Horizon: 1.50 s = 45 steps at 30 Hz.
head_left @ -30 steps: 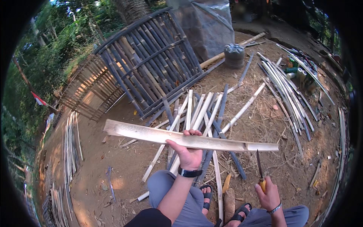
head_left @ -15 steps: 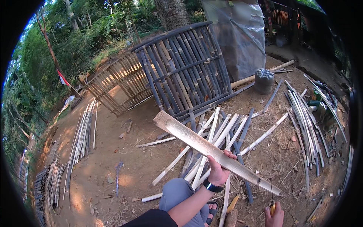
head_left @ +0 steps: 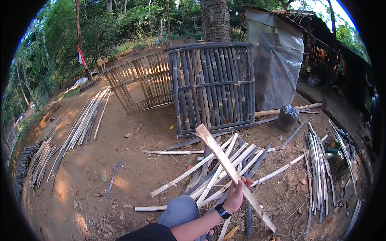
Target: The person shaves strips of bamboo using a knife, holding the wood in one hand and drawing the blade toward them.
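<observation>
A long split piece of bamboo, pale on the face toward me, slants from mid-view down to the lower right. My left hand, wearing a dark wristband, is wrapped round its lower half. At the bottom edge, by the low end of the bamboo, only a sliver of my right hand shows; its fingers and anything in them are cut off. Under and beyond the held piece lies a loose pile of pale and dark bamboo strips, crossing one another on the ground.
A dark bamboo slat panel stands ahead, a lighter slatted fence behind it. Bundles of strips lie at left and right. A filled plastic bag sits near a plastic-sheeted shelter. My bent knee is below.
The view has tilted up and levelled. The bamboo now stands steeper, its pale face turned toward me. My right hand, earlier seen holding a knife, has dropped almost out of view.
</observation>
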### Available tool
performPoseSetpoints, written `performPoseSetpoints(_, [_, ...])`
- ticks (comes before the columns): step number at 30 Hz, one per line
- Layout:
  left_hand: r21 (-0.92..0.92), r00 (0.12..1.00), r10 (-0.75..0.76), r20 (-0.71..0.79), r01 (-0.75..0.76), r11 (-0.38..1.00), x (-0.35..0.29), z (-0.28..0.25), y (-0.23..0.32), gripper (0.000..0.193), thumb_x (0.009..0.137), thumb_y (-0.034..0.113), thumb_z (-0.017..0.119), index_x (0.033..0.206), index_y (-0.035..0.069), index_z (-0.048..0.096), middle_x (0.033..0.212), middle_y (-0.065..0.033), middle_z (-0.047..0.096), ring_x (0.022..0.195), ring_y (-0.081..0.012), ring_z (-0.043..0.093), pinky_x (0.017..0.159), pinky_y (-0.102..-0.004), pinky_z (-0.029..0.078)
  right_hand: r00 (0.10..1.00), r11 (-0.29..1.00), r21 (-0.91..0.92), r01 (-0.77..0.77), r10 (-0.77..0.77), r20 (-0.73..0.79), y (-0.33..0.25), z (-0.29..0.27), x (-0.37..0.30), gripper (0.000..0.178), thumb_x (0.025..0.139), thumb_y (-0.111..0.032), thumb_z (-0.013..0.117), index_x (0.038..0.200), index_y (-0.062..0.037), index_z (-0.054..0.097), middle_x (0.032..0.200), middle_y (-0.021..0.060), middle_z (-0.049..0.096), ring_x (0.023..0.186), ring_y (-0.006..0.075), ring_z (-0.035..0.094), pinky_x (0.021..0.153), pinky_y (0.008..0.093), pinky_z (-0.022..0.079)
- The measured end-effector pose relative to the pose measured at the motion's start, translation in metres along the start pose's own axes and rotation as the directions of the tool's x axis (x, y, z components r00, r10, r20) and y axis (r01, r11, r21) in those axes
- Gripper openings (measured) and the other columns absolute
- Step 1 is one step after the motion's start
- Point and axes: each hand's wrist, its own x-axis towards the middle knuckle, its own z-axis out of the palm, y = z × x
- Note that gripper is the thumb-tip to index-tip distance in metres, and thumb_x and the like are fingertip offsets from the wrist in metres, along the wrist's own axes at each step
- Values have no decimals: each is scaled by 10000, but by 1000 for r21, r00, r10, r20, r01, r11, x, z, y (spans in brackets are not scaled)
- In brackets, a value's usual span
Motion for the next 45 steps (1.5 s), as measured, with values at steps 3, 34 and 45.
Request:
performPoseSetpoints(3, [107, 999, -29, -41, 33, 994, -1, -2, 2, 332, 982, 441, 386, 1026, 117, 440, 1092, -105, 532, 1091, -203, 519, 1030, -365, 340, 998, 999, -25, -38, 39, 54, -6, 1, -2, 384, 867, -298, 617, 1116, -17, 540, 793, 278, 592, 735, 454, 582, 592, 495, 434])
performPoseSetpoints(34, [-129, 968, -97, -230, 68, 989, 34, -45, 10, 742, 884, 667, 311, 1481, 264, 135, 1521, -131, 155, 1379, -349, 213, 1133, -514, 173, 994, 998, 40, -41, 37, 98, 21, -11, -3, 430, 866, -431, 583, 980, -36, 457, 741, 217, 621, 713, 404, 619, 616, 484, 490])
performPoseSetpoints(45, [67, 767, -287, -574, 393, 917, 65, -173, -63, 1030, 793, 809, 230, 1463, 34, 119, 1518, -79, 218, 1381, -286, 248, 1081, -427, 290, 995, 991, 119, -62, 52, 81, 31, -20, -4, 437, 868, -414, 578, 1020, -26, 445, 796, 227, 633, 735, 424, 618, 626, 499, 494])
